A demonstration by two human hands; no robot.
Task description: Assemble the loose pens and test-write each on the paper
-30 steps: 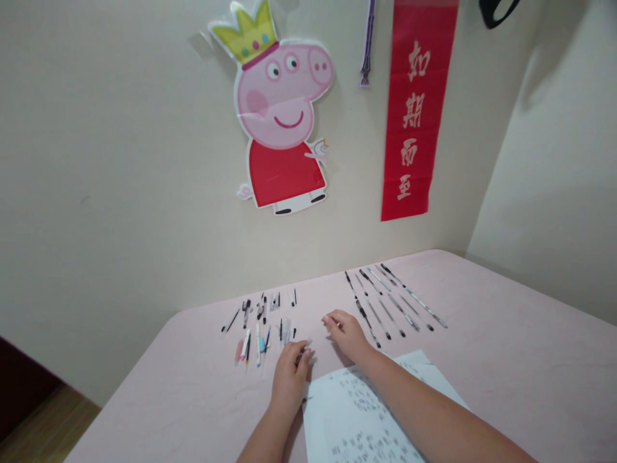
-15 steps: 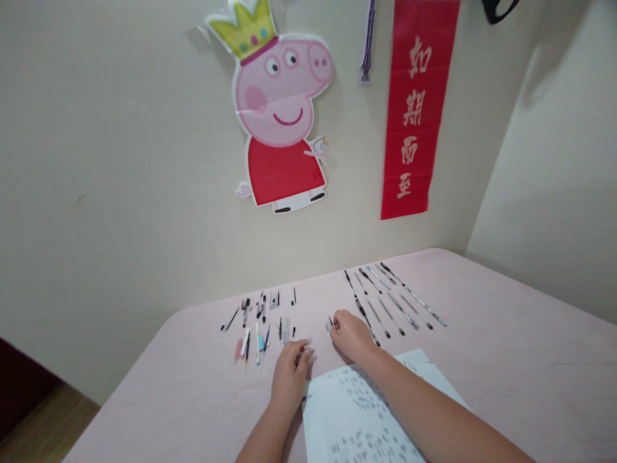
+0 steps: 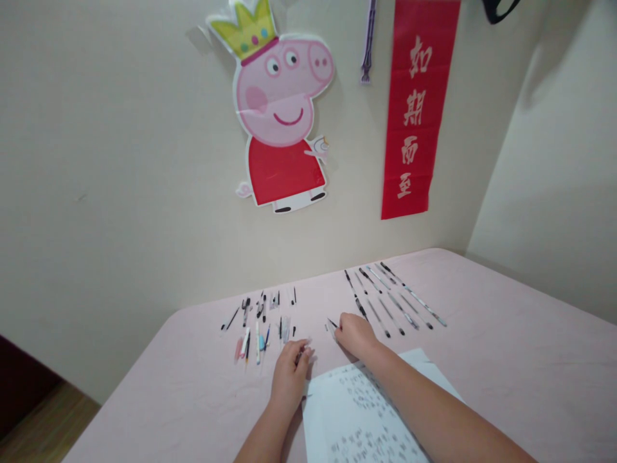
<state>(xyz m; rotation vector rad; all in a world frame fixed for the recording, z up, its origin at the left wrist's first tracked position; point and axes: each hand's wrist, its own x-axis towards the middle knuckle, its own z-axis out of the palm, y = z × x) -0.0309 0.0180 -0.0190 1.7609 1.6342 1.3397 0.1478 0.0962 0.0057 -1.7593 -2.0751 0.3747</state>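
My right hand [image 3: 355, 337] is closed low over the table, its thumb and fingers pinched at a thin, dark-tipped pen part [image 3: 332, 323] that points up and left. Small clear bits lie just beside those fingertips. To the left, my left hand [image 3: 288, 374] rests with its fingers curled together; something pale and partly see-through shows at the fingertips, too small to name. Just beyond it is a short black pen cap [image 3: 294, 331]. Under my right forearm lies a white sheet of paper [image 3: 359, 411] with handwriting, its left edge against my left wrist.
Two rows of pens [image 3: 385, 318] lie slanted at the right. Groups of pen parts, caps and refills [image 3: 260, 308] lie at the left. All are on a pink-covered table [image 3: 193, 399], which meets the wall [image 3: 144, 193] behind. A pig cutout [image 3: 284, 167] and red banner [image 3: 414, 116] hang there.
My right hand has shifted slightly to the right and down, and more of the dark-tipped pen part shows at its fingertips. The left hand has stayed nearly still.
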